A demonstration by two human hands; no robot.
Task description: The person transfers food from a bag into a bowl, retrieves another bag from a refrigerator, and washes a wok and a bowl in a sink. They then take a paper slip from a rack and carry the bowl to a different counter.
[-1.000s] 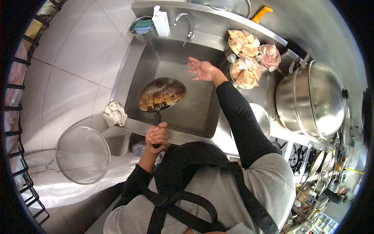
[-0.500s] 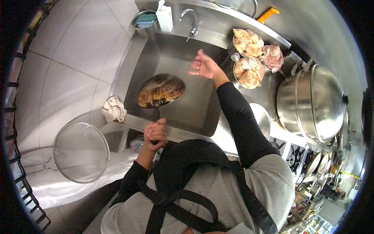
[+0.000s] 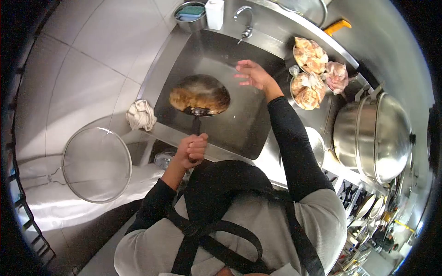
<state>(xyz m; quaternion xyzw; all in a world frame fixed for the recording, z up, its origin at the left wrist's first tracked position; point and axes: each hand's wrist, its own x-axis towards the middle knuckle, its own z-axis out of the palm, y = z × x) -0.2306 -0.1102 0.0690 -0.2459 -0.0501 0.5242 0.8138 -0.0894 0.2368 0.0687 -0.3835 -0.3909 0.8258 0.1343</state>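
Note:
A pan (image 3: 200, 94) with a browned, dark-stained surface is held over the sink basin (image 3: 230, 133). My left hand (image 3: 192, 151) is wrapped round its black handle near the front edge of the sink. To the right of the pan, over the basin and below the tap (image 3: 247, 31), my right hand (image 3: 252, 74) has its fingers apart and holds nothing. A gap separates it from the pan.
Bagged food (image 3: 309, 89) in bowls stands right of the basin, beside a large lidded steel pot (image 3: 373, 135). A crumpled cloth (image 3: 141, 115) lies at the left corner. A round strainer (image 3: 96, 164) is at lower left. A sponge pot (image 3: 190, 23) stands behind.
The view has shifted, so the sink sits further right and higher. The pan has tilted in my left hand. My right hand stays apart from it, its fingers slightly changed.

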